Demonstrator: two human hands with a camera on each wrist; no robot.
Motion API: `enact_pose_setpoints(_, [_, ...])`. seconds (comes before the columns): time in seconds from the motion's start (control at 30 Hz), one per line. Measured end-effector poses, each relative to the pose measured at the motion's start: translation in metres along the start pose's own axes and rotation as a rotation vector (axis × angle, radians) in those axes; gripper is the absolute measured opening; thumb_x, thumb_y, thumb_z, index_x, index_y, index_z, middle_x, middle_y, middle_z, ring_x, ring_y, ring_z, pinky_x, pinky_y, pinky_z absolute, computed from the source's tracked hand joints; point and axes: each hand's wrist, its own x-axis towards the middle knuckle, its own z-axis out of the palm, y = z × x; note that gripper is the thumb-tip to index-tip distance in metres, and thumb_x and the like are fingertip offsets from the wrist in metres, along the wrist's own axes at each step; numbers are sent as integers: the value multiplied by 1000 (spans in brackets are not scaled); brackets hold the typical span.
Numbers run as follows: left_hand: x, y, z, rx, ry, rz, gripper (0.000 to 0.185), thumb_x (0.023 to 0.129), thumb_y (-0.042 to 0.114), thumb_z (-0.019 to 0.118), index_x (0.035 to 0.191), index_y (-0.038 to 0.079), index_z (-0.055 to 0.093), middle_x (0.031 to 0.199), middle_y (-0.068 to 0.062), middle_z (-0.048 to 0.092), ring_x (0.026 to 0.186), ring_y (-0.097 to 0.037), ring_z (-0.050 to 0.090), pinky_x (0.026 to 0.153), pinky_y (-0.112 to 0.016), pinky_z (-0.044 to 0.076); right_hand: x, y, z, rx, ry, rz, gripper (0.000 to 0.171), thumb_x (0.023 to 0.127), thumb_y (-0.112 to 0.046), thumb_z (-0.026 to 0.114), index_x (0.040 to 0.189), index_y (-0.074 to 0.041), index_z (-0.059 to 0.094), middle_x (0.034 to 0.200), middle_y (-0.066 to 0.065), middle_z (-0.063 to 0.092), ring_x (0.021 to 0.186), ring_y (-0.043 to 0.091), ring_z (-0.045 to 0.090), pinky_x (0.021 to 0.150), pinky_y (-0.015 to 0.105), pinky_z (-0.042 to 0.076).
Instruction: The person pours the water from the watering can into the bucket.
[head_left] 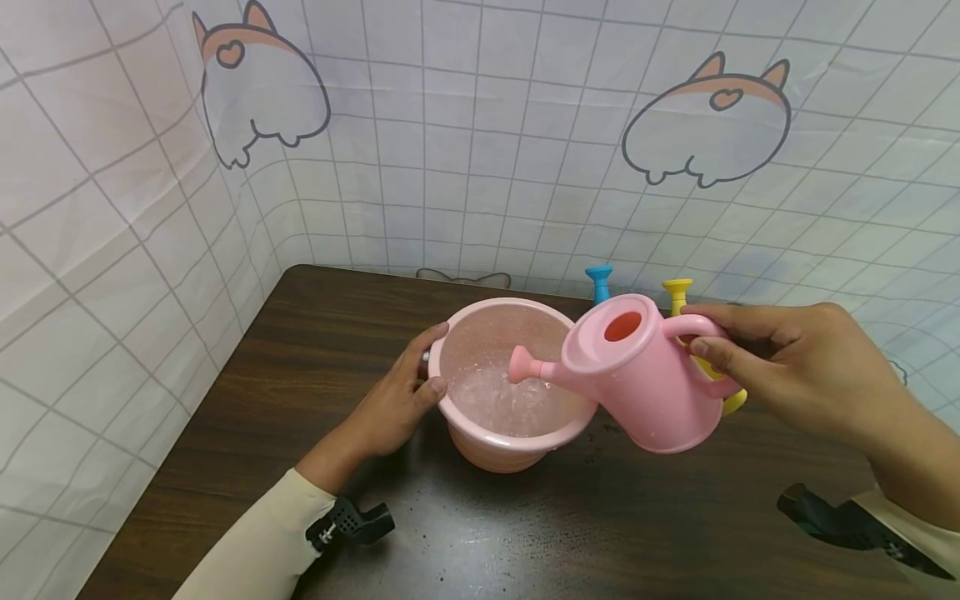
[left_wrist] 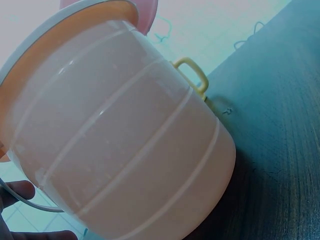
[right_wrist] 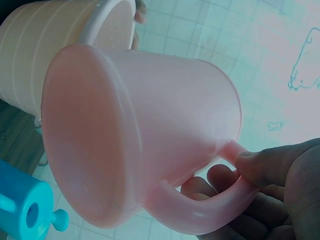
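Right grip [head_left: 780,367] holds watering can [head_left: 637,383].

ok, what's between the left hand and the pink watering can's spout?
Head view: only the pink bucket's near wall and rim. The left hand grips that rim; the pink watering can spout hangs over the water inside.

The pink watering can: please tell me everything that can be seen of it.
The pink watering can looks like smooth, slightly glossy plastic. It has a round body, a flat top with a round filling hole, a short spout ending in a small flared head, and a loop handle. It is lifted off the table and tilted, with its spout over the pink bucket, which holds water. The right hand grips its handle; nothing else touches it. The right wrist view shows its plain flat bottom.
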Motion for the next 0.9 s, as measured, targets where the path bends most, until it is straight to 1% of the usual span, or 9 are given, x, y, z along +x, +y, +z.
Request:
enact_pose_setpoints(0.23, [1,-2,1,2,1,8,78,98,77,33,162,35,16,141,-16,46,115,-25,62,89,-50,50,1,1,0,10,1,-6,39,85,-5,84,123,-12,77,94,-10,76,58,0,64,49,16,45])
enact_pose_setpoints(0.3, [1,-2,1,3,0,3,77,98,76,34,162,37,16,141,-16,45,115,-26,61,89,-51,51,1,1,0,11,0,-3,39,85,-5,84,123,-12,77,94,-11,76,57,0,64,49,16,45])
enact_pose_setpoints(0.43, [1,-1,1,1,-5,-7,76,99,76,35,162,39,16,143,-16,44,116,-26,61,89,-51,50,1,0,0,10,-2,1,40,85,-6,84,124,-13,76,93,-18,75,56,0,63,48,17,44])
enact_pose_setpoints(0.5, [0,-1,0,2,-4,-5,76,98,76,34,162,38,16,143,-16,44,116,-26,61,89,-51,50,1,0,0,12,-4,0,40,85,-6,84,124,-13,76,92,-18,75,55,0,63,48,17,44])
enact_pose_setpoints(0.73, [1,-2,1,0,6,8,78,98,77,34,162,36,17,143,-17,44,115,-26,62,89,-51,50,2,-1,0,10,-14,5,39,86,-5,83,124,-11,76,92,-2,77,55,0,63,48,17,45])
enact_pose_setpoints(0.9, [1,-3,1,1,6,3,77,98,76,34,162,36,17,144,-16,44,115,-26,61,89,-51,50,3,-2,0,-2,-17,-3,40,85,-4,83,124,-10,76,93,1,78,55,0,63,47,17,43])
